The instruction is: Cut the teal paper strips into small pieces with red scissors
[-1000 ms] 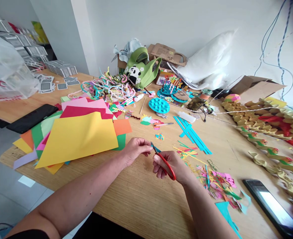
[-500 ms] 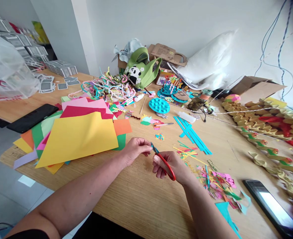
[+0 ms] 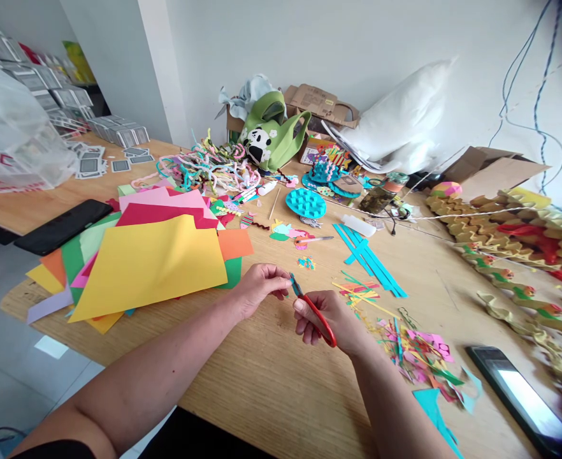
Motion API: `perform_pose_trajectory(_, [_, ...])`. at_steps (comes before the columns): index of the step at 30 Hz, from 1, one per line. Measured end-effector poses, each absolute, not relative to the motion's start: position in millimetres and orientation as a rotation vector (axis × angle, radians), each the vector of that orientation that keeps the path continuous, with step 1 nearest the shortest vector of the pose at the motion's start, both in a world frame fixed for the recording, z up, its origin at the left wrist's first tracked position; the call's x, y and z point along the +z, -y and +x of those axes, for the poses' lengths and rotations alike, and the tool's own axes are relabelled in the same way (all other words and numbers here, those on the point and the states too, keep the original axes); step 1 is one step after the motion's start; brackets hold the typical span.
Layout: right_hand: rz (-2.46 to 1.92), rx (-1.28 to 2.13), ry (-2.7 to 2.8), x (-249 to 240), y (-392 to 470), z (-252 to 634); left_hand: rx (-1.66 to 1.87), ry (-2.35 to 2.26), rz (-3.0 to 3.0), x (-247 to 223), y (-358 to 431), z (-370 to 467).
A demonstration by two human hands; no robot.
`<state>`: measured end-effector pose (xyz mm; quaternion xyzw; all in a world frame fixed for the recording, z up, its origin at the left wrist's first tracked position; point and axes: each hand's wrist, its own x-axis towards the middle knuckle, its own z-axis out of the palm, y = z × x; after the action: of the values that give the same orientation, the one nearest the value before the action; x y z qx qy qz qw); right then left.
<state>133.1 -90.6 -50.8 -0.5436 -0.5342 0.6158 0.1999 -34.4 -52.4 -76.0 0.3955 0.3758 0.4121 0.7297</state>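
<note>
My right hand [image 3: 326,319] is closed round the red handles of a pair of scissors [image 3: 320,320], blades pointing up and left. Its blade tips lie right beside the fingertips of my left hand [image 3: 263,287]. The left fingers are pinched together; whatever is between them is too small to make out. Just beyond the blades, a little heap of tiny paper snippets [image 3: 306,262] lies on the wooden table [image 3: 252,376]. Thin coloured paper strips [image 3: 357,292] are scattered to the right, near long blue strips [image 3: 371,260].
Stacked coloured paper, yellow sheet [image 3: 157,271] on top, covers the left side. Paper scraps [image 3: 419,350] and a lit phone [image 3: 520,395] lie at right. A blue studded disc [image 3: 305,203], pipe cleaners [image 3: 209,167] and a green panda bag [image 3: 276,134] are farther back.
Both hands and the scissors stay almost in the same place. The scissor blades look very slightly shifted beside the left fingertips.
</note>
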Motion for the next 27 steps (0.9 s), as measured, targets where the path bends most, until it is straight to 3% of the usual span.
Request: perform_pose_trajectory(27, [-1.464,1.756,1.51,-53.5,90.2,134.4,0.901,-0.825,0.869,-76.8,52.1,-33.9])
